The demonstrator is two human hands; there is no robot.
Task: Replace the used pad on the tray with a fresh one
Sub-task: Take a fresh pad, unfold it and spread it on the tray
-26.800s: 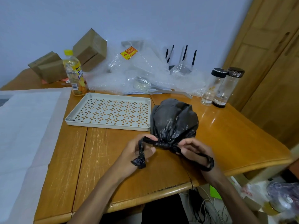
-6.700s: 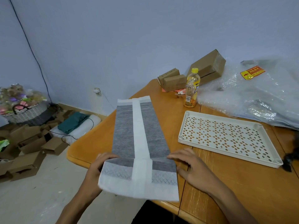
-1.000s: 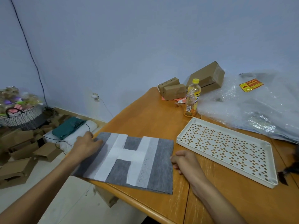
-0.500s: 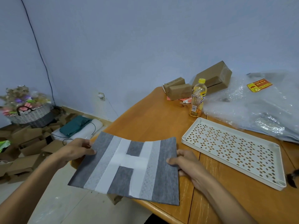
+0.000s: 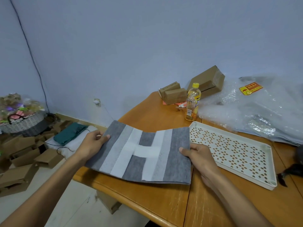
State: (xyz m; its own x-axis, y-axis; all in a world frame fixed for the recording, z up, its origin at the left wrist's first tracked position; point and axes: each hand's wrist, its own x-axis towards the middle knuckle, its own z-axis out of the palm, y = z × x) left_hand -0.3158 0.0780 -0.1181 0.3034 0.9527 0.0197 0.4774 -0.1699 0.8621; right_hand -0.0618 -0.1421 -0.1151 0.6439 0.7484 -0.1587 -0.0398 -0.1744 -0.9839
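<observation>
Both hands hold the folded fresh pad up over the desk's left corner.

My left hand (image 5: 92,143) pinches the pad (image 5: 144,153) at its left edge and my right hand (image 5: 199,155) pinches the right edge, so the grey-and-white sheet sags slightly between them. Its right edge sits just beside the perforated white tray (image 5: 236,151), which lies bare on the wooden desk (image 5: 164,205). A yellow-capped drink bottle (image 5: 192,102) stands behind the tray.

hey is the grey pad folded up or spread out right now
Folded. The pad shows white flaps crossing in an H over grey, held at its ends by the left hand and right hand, beside the tray.
</observation>
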